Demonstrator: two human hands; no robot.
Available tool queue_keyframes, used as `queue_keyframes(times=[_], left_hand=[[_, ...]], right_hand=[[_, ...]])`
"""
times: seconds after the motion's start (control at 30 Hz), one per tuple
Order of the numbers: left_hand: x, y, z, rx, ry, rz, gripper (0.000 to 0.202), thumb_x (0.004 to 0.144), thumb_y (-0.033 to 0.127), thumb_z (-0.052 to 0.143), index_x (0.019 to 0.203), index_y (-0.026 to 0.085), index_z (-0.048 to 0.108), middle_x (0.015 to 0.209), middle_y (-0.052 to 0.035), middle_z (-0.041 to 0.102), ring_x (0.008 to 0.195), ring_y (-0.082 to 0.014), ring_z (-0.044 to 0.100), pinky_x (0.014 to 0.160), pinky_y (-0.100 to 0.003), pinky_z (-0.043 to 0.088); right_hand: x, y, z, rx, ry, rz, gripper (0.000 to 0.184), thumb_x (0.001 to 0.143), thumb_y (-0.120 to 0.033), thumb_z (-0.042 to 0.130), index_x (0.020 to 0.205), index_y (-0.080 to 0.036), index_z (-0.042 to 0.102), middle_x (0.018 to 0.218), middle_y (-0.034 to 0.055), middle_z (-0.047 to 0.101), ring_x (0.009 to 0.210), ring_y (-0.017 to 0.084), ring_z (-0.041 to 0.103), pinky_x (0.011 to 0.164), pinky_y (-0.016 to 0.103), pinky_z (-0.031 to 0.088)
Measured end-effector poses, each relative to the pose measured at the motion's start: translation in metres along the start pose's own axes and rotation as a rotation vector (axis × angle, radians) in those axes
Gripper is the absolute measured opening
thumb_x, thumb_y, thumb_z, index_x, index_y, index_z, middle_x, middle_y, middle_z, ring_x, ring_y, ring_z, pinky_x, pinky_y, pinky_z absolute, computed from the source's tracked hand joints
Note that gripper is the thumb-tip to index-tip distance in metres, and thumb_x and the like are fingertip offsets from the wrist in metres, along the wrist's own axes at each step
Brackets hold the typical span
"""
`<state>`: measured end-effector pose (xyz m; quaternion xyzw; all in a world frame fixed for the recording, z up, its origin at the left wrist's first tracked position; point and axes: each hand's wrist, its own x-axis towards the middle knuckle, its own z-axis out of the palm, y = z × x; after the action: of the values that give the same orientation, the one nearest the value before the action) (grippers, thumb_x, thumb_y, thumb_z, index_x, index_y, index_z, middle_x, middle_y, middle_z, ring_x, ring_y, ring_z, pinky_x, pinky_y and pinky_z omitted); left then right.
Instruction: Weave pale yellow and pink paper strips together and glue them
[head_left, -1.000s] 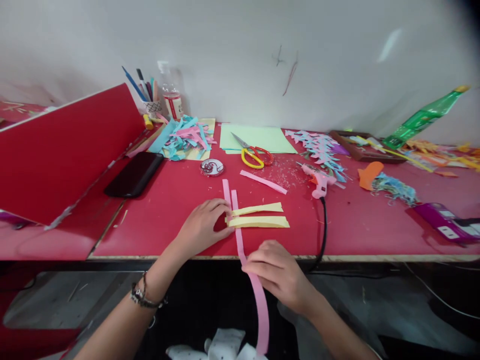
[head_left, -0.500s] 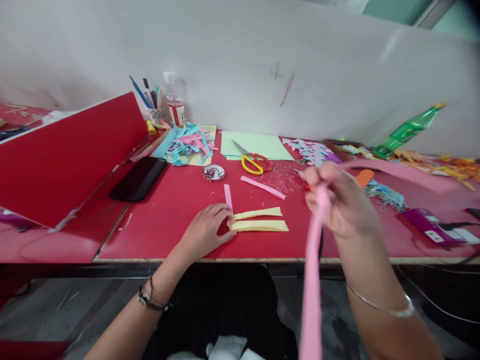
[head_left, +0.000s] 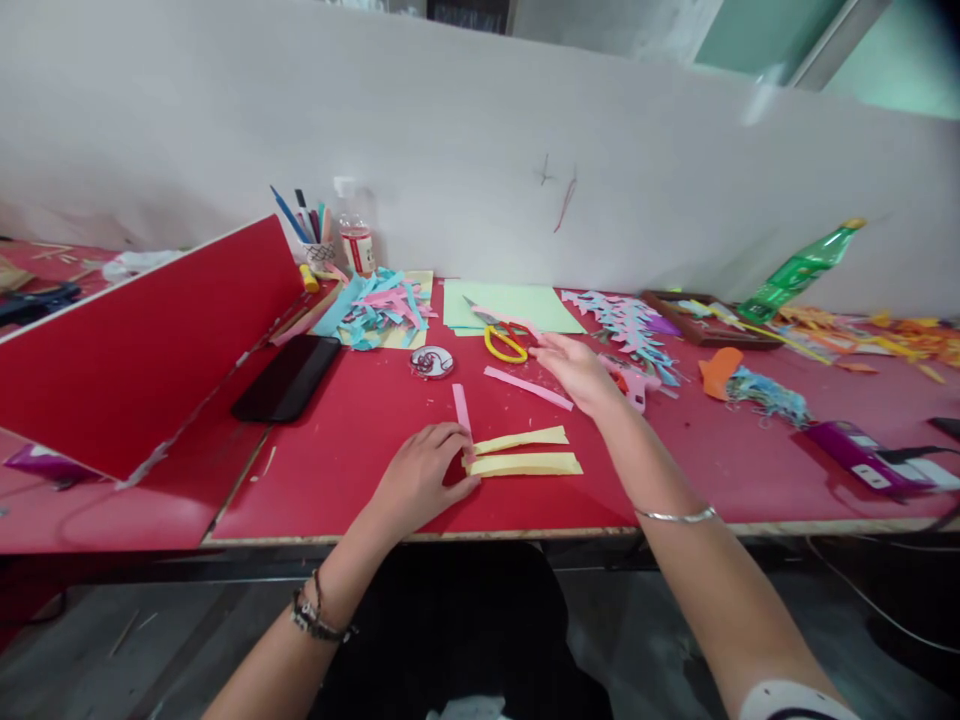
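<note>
My left hand (head_left: 429, 472) pinches the near ends of the paper strips on the red table. A short pink paper strip (head_left: 462, 408) points away from its fingers, and two yellow paper strips (head_left: 529, 464) reach to the right; where they meet is hidden by the fingertips. My right hand (head_left: 576, 375) stretches forward with its fingers extended at the scissors (head_left: 505, 345), which have one yellow and one red handle loop. Whether the fingertips touch the red loop, I cannot tell. Between my hands lies a loose pink strip (head_left: 529, 387).
Behind are a small dish of wire (head_left: 432, 362), pale green sheets (head_left: 450, 300) and blue-and-pink paper scraps (head_left: 375, 310). A phone (head_left: 287, 378) lies left beside a raised red board (head_left: 150, 340). To the right are a pink glue gun (head_left: 636, 388), a green bottle (head_left: 802, 270) and a purple device (head_left: 862, 455).
My right hand has let go of the long pink strip and moved left and forward to the scissors. My left hand stays on the strips. The view has tilted up slightly.
</note>
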<state>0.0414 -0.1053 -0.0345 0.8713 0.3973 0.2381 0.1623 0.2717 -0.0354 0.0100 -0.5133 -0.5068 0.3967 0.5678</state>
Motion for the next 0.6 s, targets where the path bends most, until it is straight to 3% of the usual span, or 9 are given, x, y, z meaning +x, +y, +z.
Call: queue_keyframes(times=[0.1,0.17,0.23,0.33,0.47,0.53,0.6], left_hand=[[0.0,0.0,0.0,0.009,-0.007,-0.009,0.018,0.078,0.034,0.053,0.09,0.02,0.051,0.11,-0.0056,0.054,0.102,-0.0213,0.051,0.086,-0.037,0.041],[-0.001,0.001,0.0,0.015,-0.005,-0.009,0.023,0.078,0.037,0.052,0.093,0.02,0.05,0.11,-0.0064,0.055,0.103,-0.022,0.05,0.086,-0.038,0.041],[-0.001,0.002,0.0,0.022,-0.006,-0.003,0.027,0.077,0.04,0.053,0.095,0.019,0.049,0.11,-0.0073,0.055,0.103,-0.0225,0.051,0.086,-0.038,0.041],[-0.002,0.003,-0.001,0.046,-0.012,-0.009,0.03,0.076,0.04,0.054,0.097,0.019,0.049,0.114,-0.009,0.052,0.103,-0.0231,0.051,0.086,-0.038,0.042],[-0.003,0.002,-0.001,0.059,-0.034,-0.003,0.026,0.077,0.034,0.052,0.098,0.018,0.051,0.115,-0.0085,0.052,0.105,-0.0222,0.05,0.089,-0.037,0.041],[-0.005,0.002,-0.002,0.069,-0.046,0.007,0.025,0.078,0.032,0.052,0.099,0.018,0.052,0.113,-0.0077,0.054,0.105,-0.0215,0.05,0.089,-0.036,0.041],[-0.009,0.002,-0.004,0.097,-0.061,0.022,0.029,0.078,0.032,0.052,0.104,0.019,0.052,0.114,-0.0077,0.055,0.105,-0.022,0.051,0.09,-0.037,0.041]], right_hand=[[-0.029,-0.015,-0.008,-0.204,-0.174,-0.01,0.018,0.067,-0.018,0.064,0.085,-0.017,0.066,0.084,0.0038,0.067,0.083,0.016,0.061,0.088,0.033,0.042],[-0.051,-0.021,-0.007,-0.581,-0.489,-0.199,0.022,0.073,-0.022,0.059,0.095,-0.022,0.064,0.1,0.0042,0.063,0.094,0.017,0.058,0.09,0.035,0.041],[-0.072,-0.019,-0.002,-0.758,-0.631,-0.317,0.027,0.078,-0.026,0.055,0.104,-0.023,0.06,0.107,0.0062,0.058,0.1,0.018,0.055,0.089,0.034,0.043],[-0.095,-0.005,0.008,-0.912,-0.651,-0.393,0.038,0.078,-0.03,0.055,0.115,-0.024,0.052,0.116,0.0084,0.052,0.109,0.02,0.049,0.092,0.037,0.041],[-0.106,0.013,0.02,-0.969,-0.582,-0.425,0.047,0.077,-0.034,0.056,0.121,-0.024,0.045,0.124,0.0098,0.047,0.118,0.023,0.041,0.1,0.047,0.03],[-0.105,0.016,0.025,-0.971,-0.558,-0.41,0.045,0.079,-0.034,0.054,0.121,-0.022,0.045,0.122,0.0095,0.049,0.116,0.022,0.044,0.102,0.05,0.026],[-0.104,0.016,0.027,-0.962,-0.542,-0.402,0.038,0.081,-0.034,0.051,0.116,-0.02,0.05,0.119,0.0095,0.052,0.112,0.021,0.047,0.1,0.046,0.03]])
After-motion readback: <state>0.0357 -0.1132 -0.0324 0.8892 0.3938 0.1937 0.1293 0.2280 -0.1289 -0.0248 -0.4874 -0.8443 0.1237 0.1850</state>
